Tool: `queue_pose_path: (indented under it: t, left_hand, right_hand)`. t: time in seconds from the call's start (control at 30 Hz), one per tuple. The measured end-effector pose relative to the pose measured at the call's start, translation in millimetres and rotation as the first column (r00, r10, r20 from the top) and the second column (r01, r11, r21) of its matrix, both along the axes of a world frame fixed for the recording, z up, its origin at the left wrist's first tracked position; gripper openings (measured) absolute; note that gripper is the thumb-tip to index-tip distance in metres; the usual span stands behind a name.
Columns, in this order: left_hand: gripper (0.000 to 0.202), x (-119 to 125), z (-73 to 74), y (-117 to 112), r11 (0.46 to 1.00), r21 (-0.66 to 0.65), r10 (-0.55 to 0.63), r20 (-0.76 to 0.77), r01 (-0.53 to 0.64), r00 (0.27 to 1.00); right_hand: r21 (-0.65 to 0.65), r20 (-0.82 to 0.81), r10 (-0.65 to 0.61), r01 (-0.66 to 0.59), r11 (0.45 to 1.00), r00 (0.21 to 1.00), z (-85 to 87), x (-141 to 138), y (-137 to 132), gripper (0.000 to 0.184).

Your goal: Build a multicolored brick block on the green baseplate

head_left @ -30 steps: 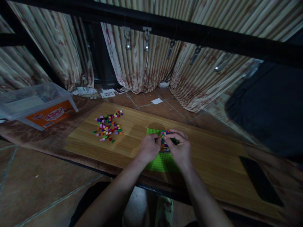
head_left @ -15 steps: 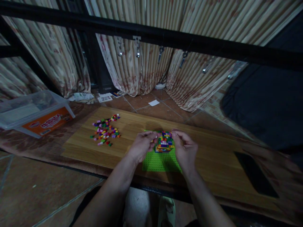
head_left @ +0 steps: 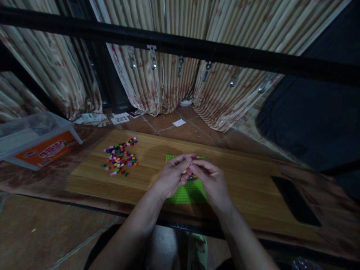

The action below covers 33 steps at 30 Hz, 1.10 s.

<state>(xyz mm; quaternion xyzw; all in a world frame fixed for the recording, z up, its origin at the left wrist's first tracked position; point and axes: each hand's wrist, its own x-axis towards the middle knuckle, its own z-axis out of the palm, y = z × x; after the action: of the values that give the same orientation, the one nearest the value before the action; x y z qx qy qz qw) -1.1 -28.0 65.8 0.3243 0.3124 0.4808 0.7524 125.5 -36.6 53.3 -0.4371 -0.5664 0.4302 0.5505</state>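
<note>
My left hand and my right hand meet fingertip to fingertip above a small block structure of many-coloured building bricks. Both hands are closed in a pinch, and whatever is between the fingertips is too small or hidden to name. The structure stands on a bright green studded baseplate, and most of it is covered by my fingers. To the left, a scattered pile of loose coloured bricks lies on the wooden board.
A clear plastic box with an orange label stands at the far left. On the right end of the board lies a flat black slab. Behind, a dark metal bar crosses in front of striped curtains.
My hands have come together from either side of the brick structure, and now cover most of it. The view has shifted slightly, so the surroundings sit further left.
</note>
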Motion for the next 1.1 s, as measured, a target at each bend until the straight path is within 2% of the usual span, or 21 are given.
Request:
queue_pose_path:
  t: [0.1, 0.3, 0.43, 0.53, 0.73, 0.97, 1.1]
  left_hand:
    - [0.046, 1, 0.2, 0, 1.000, -0.015, -0.012, -0.016, 0.012, 1.000]
    - [0.031, -11, -2.5, 8, 0.967, -0.096, 0.233, -0.025, -0.235, 0.972]
    - [0.026, -20, -3.4, 11, 0.954, -0.117, 0.272, -0.060, -0.277, 0.960]
    - [0.024, -21, -4.3, 10, 0.958, -0.113, 0.253, -0.088, -0.262, 0.963]
    - [0.016, -19, -5.7, 10, 0.959, -0.116, 0.244, -0.117, -0.257, 0.963]
    - [0.007, -14, -3.1, 10, 0.964, -0.116, 0.215, -0.199, -0.241, 0.956]
    - [0.006, -14, -1.5, 10, 0.963, -0.122, 0.214, -0.202, -0.241, 0.956]
  right_hand:
    - [-0.070, -0.124, -0.011, 0.002, 0.998, 0.992, 3.0, 4, 1, 0.008]
    - [-0.161, -0.359, -0.170, 0.118, 0.980, 0.918, 11.6, 33, 10, 0.009]
    - [-0.209, -0.398, -0.196, 0.120, 0.971, 0.896, 6.9, 45, 17, 0.017]
    - [-0.233, -0.347, -0.190, 0.112, 0.966, 0.918, 2.3, 45, 18, 0.017]
    - [-0.212, -0.178, -0.231, 0.193, 0.958, 0.957, -2.9, 47, 18, 0.015]
    - [-0.012, 0.035, -0.155, 0.156, 0.988, 0.987, -14.7, 45, 20, 0.008]
    - [0.089, 0.240, -0.157, 0.139, 0.986, 0.958, -19.0, 42, 17, 0.006]
